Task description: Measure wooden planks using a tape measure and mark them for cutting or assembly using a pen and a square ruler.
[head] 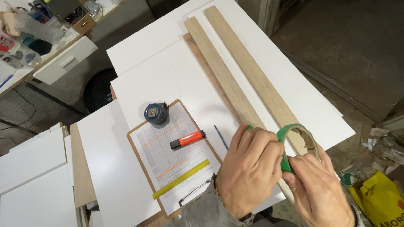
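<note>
on the white boards (166, 71) of a cluttered workshop, your left hand (248, 168) and right hand (319, 192) together grip a green tape roll (293, 138) over the near right edge, beside wood strips (245, 63) and a clipboard (171, 157).

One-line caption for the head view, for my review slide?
Both hands, left hand and right hand, hold a green tape roll over white panels.

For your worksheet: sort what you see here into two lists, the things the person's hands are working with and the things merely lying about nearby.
In hand:
- green tape roll, held by both hands
- left hand
- right hand

Lying about:
- two long wooden strips
- clipboard with a printed sheet
- orange highlighter
- yellow ruler
- tape measure
- blue pen
- white panels
</note>
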